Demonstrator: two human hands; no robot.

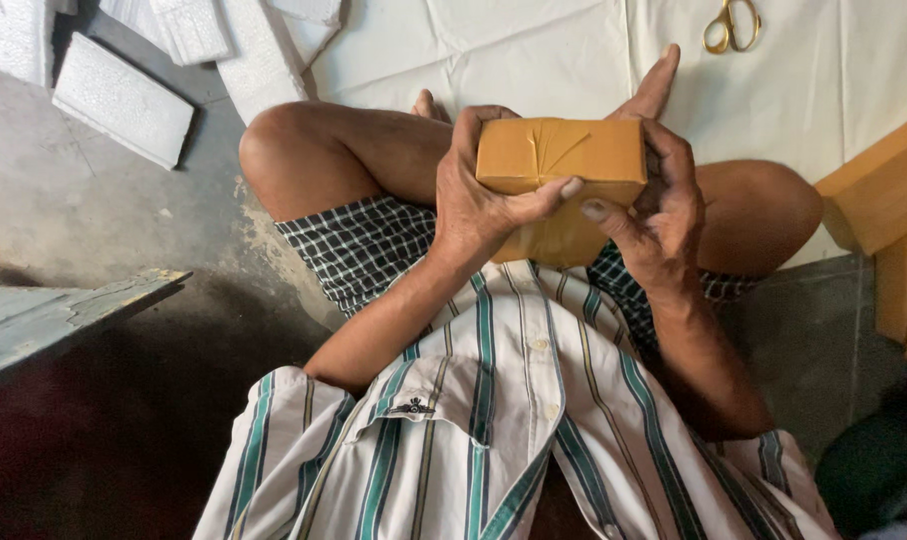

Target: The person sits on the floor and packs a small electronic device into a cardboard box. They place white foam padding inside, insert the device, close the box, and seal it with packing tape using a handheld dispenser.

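A box wrapped in glossy tan-brown paper [562, 150] is held up in front of me, over my crossed legs. My left hand [479, 195] grips its left end, thumb pressed along the near edge. My right hand [659, 205] clasps the right end, thumb on the near side and fingers behind. The top face shows folded paper creases meeting near the middle. The box's underside is hidden by my hands.
White foam slabs [124, 100] lie on the grey floor at upper left. A white sheet [534, 50] spreads ahead with gold scissors [731, 25] on it. More tan wrapped boxes [884, 190] stack at the right. A worn wooden board [64, 310] sits at left.
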